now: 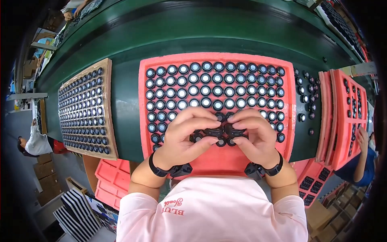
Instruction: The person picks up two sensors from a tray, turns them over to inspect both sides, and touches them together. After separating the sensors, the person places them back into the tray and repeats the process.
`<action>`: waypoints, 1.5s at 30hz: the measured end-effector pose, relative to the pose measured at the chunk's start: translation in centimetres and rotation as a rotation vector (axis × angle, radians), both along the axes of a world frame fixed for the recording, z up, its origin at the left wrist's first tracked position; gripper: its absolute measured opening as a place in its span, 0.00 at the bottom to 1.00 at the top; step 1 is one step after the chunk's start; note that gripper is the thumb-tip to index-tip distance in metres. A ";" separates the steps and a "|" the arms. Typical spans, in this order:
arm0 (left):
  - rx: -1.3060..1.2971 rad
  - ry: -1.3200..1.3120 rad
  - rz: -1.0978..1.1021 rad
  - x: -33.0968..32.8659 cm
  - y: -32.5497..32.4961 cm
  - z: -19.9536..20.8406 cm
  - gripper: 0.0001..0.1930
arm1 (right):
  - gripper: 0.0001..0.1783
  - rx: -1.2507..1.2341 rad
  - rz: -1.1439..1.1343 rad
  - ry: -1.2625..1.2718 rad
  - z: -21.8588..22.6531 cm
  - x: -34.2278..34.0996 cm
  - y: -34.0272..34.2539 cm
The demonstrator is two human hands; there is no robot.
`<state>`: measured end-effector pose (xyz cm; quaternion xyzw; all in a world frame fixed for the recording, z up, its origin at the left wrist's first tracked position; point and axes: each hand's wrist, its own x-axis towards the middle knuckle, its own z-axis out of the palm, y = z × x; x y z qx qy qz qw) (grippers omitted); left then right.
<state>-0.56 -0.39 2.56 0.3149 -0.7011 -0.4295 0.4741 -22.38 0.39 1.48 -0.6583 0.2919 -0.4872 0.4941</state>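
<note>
Your shirt is matt cloth; your black wristbands look like dull plastic. The pink tray resembles foam, its round black pieces glossy plastic. The green work surface has a smooth sheen; the brown tray shines like plastic film.

The pieces between my fingers are glossy black. The wide tray before me is coral pink, dotted in a regular grid with black rounds topped by pale blue-white discs. My counter is deep green. The left-hand tray is tan, and the stacked trays at right are coral pink too. I wear black wristbands and a pale pink shirt with red lettering. The cloth at lower left has black-and-white stripes.
</note>
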 end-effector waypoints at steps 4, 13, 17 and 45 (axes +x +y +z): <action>-0.031 0.037 0.002 0.0 0.0 -0.3 0.21 | 0.18 -0.110 -0.055 0.102 0.5 -0.1 0.0; 0.075 0.256 -0.022 -0.7 0.8 -0.9 0.27 | 0.24 -0.164 -0.088 0.081 0.4 -0.1 0.3; 0.127 0.273 -0.011 -0.8 1.0 -0.8 0.25 | 0.24 -0.159 -0.097 0.078 0.2 -0.2 0.4; 0.416 0.273 -0.074 -0.6 0.9 -0.3 0.12 | 0.16 0.024 -0.064 0.109 0.0 -0.2 0.0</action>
